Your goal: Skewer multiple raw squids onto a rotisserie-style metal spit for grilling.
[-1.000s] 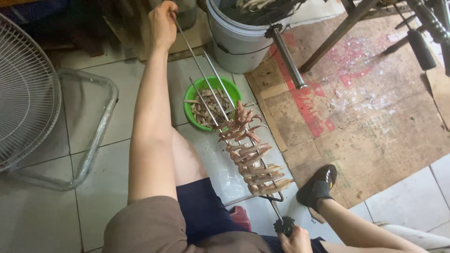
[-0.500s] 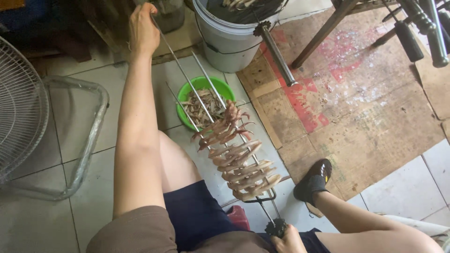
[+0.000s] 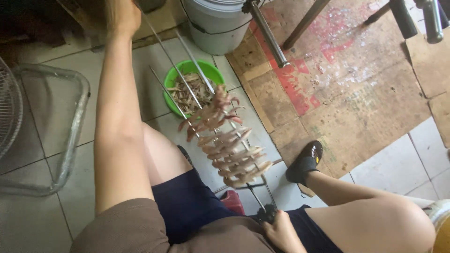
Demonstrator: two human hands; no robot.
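The left hand [image 3: 123,16] had moved further up and away than half a second earlier, now reaching the top edge of the view with the arm stretched out straight over the tiled floor [image 3: 37,220]. It was closed around the far ends of the long thin metal skewers [image 3: 180,70], though its fingers were partly cut off by the frame. The right hand [image 3: 281,232] stayed low by the lap, gripping the dark handle end of the skewers, fingers curled shut. Between the two hands ran the skewers, threaded with a row of pale pinkish-brown chicken feet [image 3: 225,140], which hung nearer the right hand than the left. The whole rack had swung slightly leftwards in the view compared with before. Beneath the skewers' upper half stood the round green plastic bowl [image 3: 174,77] holding more pieces, on the floor just beside the white plastic bucket [image 3: 215,28]. A black shoe [image 3: 304,161] rested at the edge of the worn cardboard sheet [image 3: 356,93].
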